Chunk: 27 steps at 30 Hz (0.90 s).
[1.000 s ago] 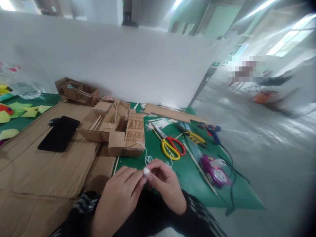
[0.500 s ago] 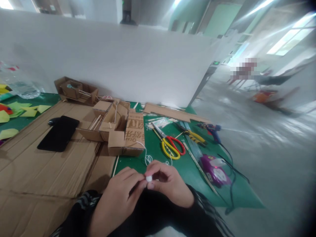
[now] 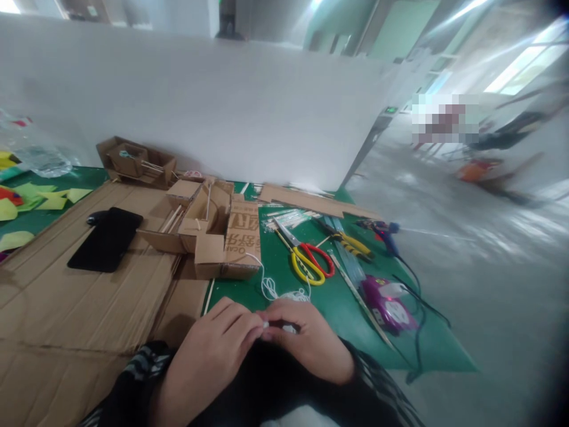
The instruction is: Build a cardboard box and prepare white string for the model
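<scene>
From the head camera, the left hand [image 3: 211,350] and the right hand [image 3: 311,341] meet at the near edge of the green table [image 3: 338,314]. Their fingertips are drawn together in a narrow pinch on a small white piece [image 3: 265,324], which sits between them and is mostly covered. More white shows inside the curl of the right hand; whether it belongs to the same piece, I cannot tell.

The step in hand looks like fine fingertip work on that piece; carrying it on would call for a light, steady pinch from both sides. White string [image 3: 297,295] lies coiled just beyond the right hand, its end trailing left onto the cardboard box [image 3: 242,237]. Scissors [image 3: 299,248] rest open farther off, with pliers [image 3: 353,246] to their right.

Against the frame half a second earlier, less of the piece shows between the fingertips, the right hand sits slightly nearer, and more of the coil is exposed. Box, scissors and pliers stay put.
</scene>
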Each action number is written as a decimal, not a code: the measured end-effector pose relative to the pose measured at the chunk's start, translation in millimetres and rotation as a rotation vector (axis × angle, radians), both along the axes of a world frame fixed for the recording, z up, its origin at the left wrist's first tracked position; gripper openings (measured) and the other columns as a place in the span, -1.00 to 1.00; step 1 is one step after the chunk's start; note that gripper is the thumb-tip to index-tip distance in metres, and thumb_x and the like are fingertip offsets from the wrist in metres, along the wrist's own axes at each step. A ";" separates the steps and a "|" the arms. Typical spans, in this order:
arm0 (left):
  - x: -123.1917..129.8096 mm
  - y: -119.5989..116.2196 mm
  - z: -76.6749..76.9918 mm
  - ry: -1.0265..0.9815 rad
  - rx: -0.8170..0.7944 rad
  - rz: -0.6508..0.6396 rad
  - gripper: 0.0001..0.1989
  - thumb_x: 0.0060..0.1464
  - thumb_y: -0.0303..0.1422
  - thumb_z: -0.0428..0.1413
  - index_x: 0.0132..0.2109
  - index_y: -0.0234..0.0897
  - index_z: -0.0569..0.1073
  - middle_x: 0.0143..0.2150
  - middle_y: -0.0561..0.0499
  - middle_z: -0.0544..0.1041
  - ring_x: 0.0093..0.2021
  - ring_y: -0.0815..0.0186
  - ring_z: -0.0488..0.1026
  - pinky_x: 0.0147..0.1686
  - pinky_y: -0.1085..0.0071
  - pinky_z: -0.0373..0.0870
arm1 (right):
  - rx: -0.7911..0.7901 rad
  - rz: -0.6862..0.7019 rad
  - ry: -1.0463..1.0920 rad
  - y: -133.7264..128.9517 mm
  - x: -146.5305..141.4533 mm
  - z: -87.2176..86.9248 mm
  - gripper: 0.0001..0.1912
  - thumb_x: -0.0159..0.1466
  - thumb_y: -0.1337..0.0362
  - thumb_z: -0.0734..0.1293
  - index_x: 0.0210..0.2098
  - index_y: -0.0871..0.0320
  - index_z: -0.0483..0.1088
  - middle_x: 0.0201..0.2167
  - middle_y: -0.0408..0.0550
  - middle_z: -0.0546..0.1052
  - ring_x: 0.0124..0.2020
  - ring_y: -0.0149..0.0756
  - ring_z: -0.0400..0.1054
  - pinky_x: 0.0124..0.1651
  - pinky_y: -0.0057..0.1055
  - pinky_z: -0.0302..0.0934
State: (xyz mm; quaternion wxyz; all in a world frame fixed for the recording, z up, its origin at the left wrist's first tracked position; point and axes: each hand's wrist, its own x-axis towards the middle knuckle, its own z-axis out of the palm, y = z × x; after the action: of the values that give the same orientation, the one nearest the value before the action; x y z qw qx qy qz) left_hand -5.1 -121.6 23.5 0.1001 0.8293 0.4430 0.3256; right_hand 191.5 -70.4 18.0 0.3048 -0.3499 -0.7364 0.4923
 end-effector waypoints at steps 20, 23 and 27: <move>-5.5 2.5 3.4 -0.342 -0.293 -0.075 -0.88 0.26 -0.48 0.12 -0.16 -0.15 0.50 -0.26 0.13 0.58 -0.22 0.41 0.48 -0.19 0.51 0.35 | -0.177 0.105 0.146 -11.0 6.8 10.8 -0.88 0.19 0.31 0.44 -0.32 0.19 0.42 -0.43 -0.06 0.56 -0.42 -0.41 0.47 -0.32 -0.52 0.35; -5.5 3.4 1.8 -0.377 -0.281 -0.057 -0.90 0.27 -0.46 0.12 -0.15 -0.14 0.48 -0.27 0.15 0.56 -0.24 0.44 0.47 -0.20 0.52 0.34 | -0.227 0.124 0.233 -14.6 6.0 7.0 -0.90 0.22 0.35 0.41 -0.28 0.20 0.41 -0.42 -0.03 0.59 -0.40 -0.40 0.51 -0.28 -0.52 0.38; -5.9 3.8 2.8 -0.405 -0.255 -0.086 -0.88 0.27 -0.49 0.10 -0.16 -0.16 0.46 -0.27 0.13 0.55 -0.24 0.42 0.45 -0.20 0.50 0.35 | -0.290 0.097 0.362 -19.4 3.1 -0.1 -0.89 0.26 0.34 0.41 -0.25 0.20 0.40 -0.38 -0.01 0.61 -0.36 -0.39 0.54 -0.25 -0.51 0.40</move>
State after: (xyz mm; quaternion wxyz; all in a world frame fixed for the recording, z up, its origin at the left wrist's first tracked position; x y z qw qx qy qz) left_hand -11.0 -117.8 26.3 0.3046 0.7458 0.4158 0.4220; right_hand 194.6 -89.8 18.0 0.3544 -0.2604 -0.6073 0.6616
